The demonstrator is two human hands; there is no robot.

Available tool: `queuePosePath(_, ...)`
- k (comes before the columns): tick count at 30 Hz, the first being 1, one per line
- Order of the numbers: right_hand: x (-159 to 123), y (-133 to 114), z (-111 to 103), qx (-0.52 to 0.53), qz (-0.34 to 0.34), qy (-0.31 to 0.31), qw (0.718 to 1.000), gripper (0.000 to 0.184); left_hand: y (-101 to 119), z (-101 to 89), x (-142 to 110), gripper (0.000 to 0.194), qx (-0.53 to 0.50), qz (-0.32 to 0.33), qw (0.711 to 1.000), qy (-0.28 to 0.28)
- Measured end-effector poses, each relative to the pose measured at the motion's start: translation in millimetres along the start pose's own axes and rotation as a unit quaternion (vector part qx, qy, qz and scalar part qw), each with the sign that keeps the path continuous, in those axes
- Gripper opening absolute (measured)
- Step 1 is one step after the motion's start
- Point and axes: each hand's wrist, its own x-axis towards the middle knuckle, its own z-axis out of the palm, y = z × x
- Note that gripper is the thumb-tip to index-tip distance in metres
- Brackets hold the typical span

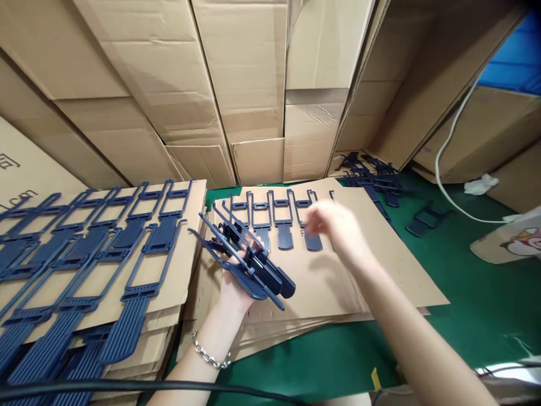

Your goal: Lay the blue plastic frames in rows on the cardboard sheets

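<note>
Partly arranged: one row of parts (285, 237) lies flat on the middle cardboard (338, 287), two rows (129, 327) at left; unarranged, a heap (374, 179) at right and the bundle (264, 273) your left hand (236, 288) clasps. Your right hand (338, 225) blurs over the row's end; grip, cannot tell. Parts: dark blue, open frames, ribbed tongues.

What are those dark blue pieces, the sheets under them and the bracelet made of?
The dark blue pieces look like moulded plastic: satin, uniformly coloured, ribbed. The sheets seem to be cardboard: matte, brown. The bracelet is probably polished metal, judging by its shiny silvery links.
</note>
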Motion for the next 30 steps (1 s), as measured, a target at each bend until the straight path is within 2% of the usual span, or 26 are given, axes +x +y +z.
queuePosePath(2, 0, 14, 17, 0.022, 0.016, -0.099, 0.995, 0.045, 1, -2.0, 0, 0.025, 0.013, -0.013, 1.000, 0.003)
queuePosePath(4, -3, 28, 33, 0.055, 0.054, -0.220, 0.973, 0.048, 3, -5.3, 0, 0.021, 0.039, -0.054, 0.998, -0.008)
queuePosePath(6, -7, 40, 44, 0.102, 0.093, -0.279, 0.950, 0.050, 5, -8.9, -1, 0.019, 0.065, -0.102, 0.992, -0.022)
queuePosePath(8, -9, 47, 46, 0.161, 0.121, -0.294, 0.934, 0.049, 6, -11.2, -2, 0.023, 0.087, -0.134, 0.986, -0.041)
queuePosePath(11, -10, 50, 42, 0.229, 0.136, -0.299, 0.916, 0.045, 4, -9.6, -3, 0.036, 0.109, -0.128, 0.984, -0.061)
queuePosePath(16, -15, 38, 29, 0.242, 0.169, -0.292, 0.910, 0.042, 1, -1.2, -4, 0.053, 0.115, -0.137, 0.983, -0.043)
queuePosePath(18, -18, 31, 17, 0.210, 0.155, -0.259, 0.930, 0.040, 3, -0.9, -4, 0.052, 0.103, -0.144, 0.983, -0.043)
queuePosePath(19, -19, 28, 8, 0.178, 0.134, -0.222, 0.949, 0.038, 4, -1.3, -5, 0.051, 0.100, -0.150, 0.983, -0.044)
queuePosePath(20, -19, 26, -2, 0.130, 0.111, -0.165, 0.971, 0.037, 6, -1.7, -5, 0.050, 0.100, -0.156, 0.982, -0.044)
queuePosePath(21, -20, 25, -15, 0.064, 0.092, -0.085, 0.990, 0.037, 7, -1.7, -6, 0.049, 0.101, -0.160, 0.981, -0.042)
queuePosePath(22, -19, 26, -29, -0.022, 0.078, 0.014, 0.997, 0.036, 8, -1.2, -7, 0.048, 0.101, -0.161, 0.981, -0.037)
queuePosePath(23, -19, 28, -43, -0.128, 0.078, 0.123, 0.981, 0.035, 8, -0.1, -8, 0.047, 0.098, -0.161, 0.982, -0.032)
queuePosePath(24, -19, 32, -58, -0.235, 0.094, 0.230, 0.940, 0.034, 8, 1.7, -8, 0.045, 0.093, -0.162, 0.982, -0.026)
queuePosePath(25, -19, 37, -73, -0.329, 0.117, 0.303, 0.887, 0.034, 8, 3.9, -9, 0.043, 0.090, -0.164, 0.982, -0.020)
queuePosePath(26, -19, 42, -86, -0.390, 0.149, 0.342, 0.842, 0.034, 7, 6.2, -9, 0.040, 0.089, -0.167, 0.982, -0.013)
queuePosePath(27, -20, 48, -97, -0.424, 0.185, 0.355, 0.812, 0.035, 6, 8.5, -10, 0.036, 0.093, -0.170, 0.981, -0.006)
queuePosePath(28, -21, 53, -106, -0.443, 0.221, 0.349, 0.796, 0.036, 5, 10.4, -10, 0.032, 0.101, -0.174, 0.980, 0.001)
queuePosePath(30, -23, 63, -118, -0.452, 0.285, 0.309, 0.787, 0.038, 3, 13.1, -10, 0.025, 0.120, -0.177, 0.977, 0.013)
